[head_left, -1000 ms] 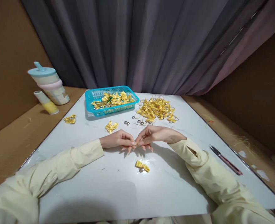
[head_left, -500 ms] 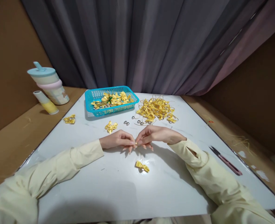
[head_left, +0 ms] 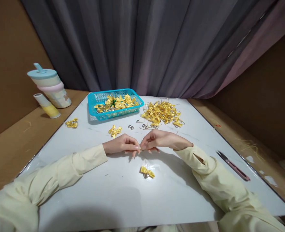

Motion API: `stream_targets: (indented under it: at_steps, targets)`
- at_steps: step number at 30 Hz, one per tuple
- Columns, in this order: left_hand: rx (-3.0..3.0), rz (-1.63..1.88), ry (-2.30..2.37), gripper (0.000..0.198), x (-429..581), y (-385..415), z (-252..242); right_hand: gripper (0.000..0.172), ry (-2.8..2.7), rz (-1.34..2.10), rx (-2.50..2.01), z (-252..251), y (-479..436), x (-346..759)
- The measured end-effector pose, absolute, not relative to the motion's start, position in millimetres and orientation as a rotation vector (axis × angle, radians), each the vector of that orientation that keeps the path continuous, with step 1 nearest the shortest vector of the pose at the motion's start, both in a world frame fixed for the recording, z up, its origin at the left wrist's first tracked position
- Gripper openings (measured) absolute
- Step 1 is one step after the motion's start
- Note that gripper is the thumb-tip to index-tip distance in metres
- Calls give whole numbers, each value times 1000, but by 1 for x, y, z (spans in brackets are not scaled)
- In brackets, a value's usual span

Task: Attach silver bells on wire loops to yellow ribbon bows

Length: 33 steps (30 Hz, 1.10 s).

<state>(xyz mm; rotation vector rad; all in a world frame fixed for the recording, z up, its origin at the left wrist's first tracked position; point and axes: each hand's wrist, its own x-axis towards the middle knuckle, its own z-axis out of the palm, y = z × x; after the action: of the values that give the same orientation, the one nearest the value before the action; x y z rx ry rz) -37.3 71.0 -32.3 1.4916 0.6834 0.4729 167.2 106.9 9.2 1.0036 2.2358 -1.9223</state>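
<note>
My left hand (head_left: pixel 124 145) and my right hand (head_left: pixel 156 141) meet fingertip to fingertip over the middle of the white table (head_left: pixel 89 196). Both are closed in a pinch on a thin cord, whose strands run down toward a yellow ribbon bow (head_left: pixel 147 171). That bow lies on the table just below my hands, with a silver heart-shaped bell or bead under its knot. The cord's ends are mostly hidden between my fingers. Beyond my left hand rest some loose yellow bows (head_left: pixel 114 131) and small silver pieces (head_left: pixel 131 127).
A blue plastic basket (head_left: pixel 91 109) holding yellow bows stands at the back. To its right is a heap of corded bows (head_left: pixel 160 112). Pink-handled thread snips (head_left: pixel 234 166) lie at right. A tumbler (head_left: pixel 52 87) and a yellow thread spool (head_left: pixel 48 108) stand at left.
My hands stay pinched together in nearly the same spot, with only slight finger movement. The bow stays on the table.
</note>
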Motion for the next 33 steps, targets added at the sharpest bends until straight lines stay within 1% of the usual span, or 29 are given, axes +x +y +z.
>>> stream_targets:
  at_steps: [3, 9, 13, 16, 21, 23, 25, 27, 29, 31, 33]
  targets:
    - [1537, 483, 754, 27, -35, 67, -26, 19, 2414, -1721, 998, 9, 105, 167]
    - [1755, 471, 871, 25, -33, 64, -11, 18, 2865, -1138, 1030, 17, 91, 162]
    - [1835, 553, 949, 26, -34, 63, 3, 20, 3109, -804, 1080, 27, 80, 159]
    - [1843, 630, 982, 26, -33, 59, 18, 19, 3242, -661, 1081, 37, 71, 160]
    - [1756, 707, 1020, 24, -29, 46, 35, 16, 3378, -570, 1143, 56, 48, 174]
    - [1710, 693, 1071, 32, -26, 40, 33, 16, 3375, -561, 1226, 65, 36, 186]
    - [1746, 561, 1110, 40, -23, 35, 24, 17, 3327, -620, 1330, 74, 23, 198]
    - [1883, 368, 1085, 38, -20, 28, 12, 18, 3214, -777, 1419, 79, 12, 210]
    - [1995, 250, 1047, 34, -17, 21, 0, 19, 3040, -1015, 1453, 78, 3, 218]
    - [2042, 215, 1031, 29, -15, 13, -9, 21, 2846, -1254, 1444, 69, -2, 221]
    - [2037, 231, 1018, 23, -12, 8, -16, 21, 2694, -1422, 1435, 55, -5, 220]
